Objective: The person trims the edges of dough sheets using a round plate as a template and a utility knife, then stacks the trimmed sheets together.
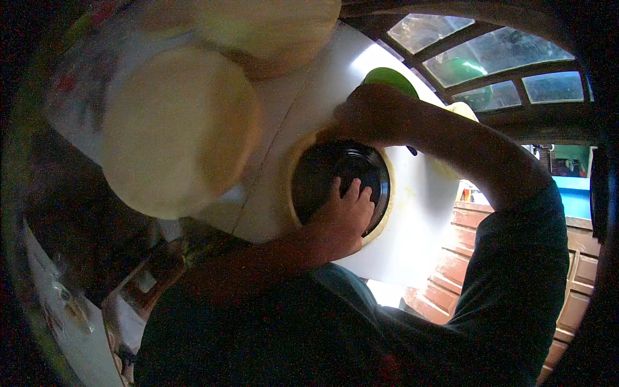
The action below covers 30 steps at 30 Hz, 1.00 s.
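A dark round plate or lid (314,174) lies on a round pale sheet of dough (385,225), whose rim shows around it. My left hand (346,213) rests flat on the dark disc, fingers spread. At the disc's far edge, my right hand (372,113) is curled with its fingers pointing down to the dough rim. It is in shadow and blurred, so whether it holds a tool is hidden. A small dark purple tip (412,150) shows below the right wrist. Just beyond that hand stands a green bowl (390,77).
A large pale dough round (169,130) sits left on the white table (280,145), with another round (271,29) behind it. Pale yellow material (462,110) lies beyond my right forearm. Paned windows (498,53) border the far side; brown panelled wood (437,290) stands right.
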Each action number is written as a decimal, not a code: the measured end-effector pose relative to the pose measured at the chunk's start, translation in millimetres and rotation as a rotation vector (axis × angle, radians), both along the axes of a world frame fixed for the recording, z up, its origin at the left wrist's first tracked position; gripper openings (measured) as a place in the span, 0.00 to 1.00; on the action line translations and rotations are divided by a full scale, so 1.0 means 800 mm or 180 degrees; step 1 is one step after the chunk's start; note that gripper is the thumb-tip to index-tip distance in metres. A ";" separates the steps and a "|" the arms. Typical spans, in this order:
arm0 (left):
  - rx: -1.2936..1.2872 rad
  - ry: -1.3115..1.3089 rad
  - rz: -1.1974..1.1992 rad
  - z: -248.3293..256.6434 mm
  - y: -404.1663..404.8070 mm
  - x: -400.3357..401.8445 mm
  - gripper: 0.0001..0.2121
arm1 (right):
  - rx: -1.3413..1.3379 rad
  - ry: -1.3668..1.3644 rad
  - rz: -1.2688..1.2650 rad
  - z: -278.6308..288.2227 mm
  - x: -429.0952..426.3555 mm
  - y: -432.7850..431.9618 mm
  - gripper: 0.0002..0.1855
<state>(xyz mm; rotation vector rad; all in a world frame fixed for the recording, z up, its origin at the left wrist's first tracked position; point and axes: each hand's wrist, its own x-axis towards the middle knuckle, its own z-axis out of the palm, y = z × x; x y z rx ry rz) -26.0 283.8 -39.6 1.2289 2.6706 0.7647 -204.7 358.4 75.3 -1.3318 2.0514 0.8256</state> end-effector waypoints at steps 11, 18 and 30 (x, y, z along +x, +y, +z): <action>0.0061 -0.0169 -0.0069 -0.009 0.009 -0.011 0.29 | -0.1511 -0.0151 -0.0723 -0.034 -0.021 0.105 0.15; 0.0365 0.0226 0.0118 -0.020 0.008 -0.003 0.30 | -0.0845 0.0316 -0.1063 -0.014 0.006 0.105 0.13; -0.0669 -0.0024 -0.0261 0.006 0.004 -0.008 0.34 | -0.0412 0.0292 -0.2056 -0.015 0.058 0.141 0.18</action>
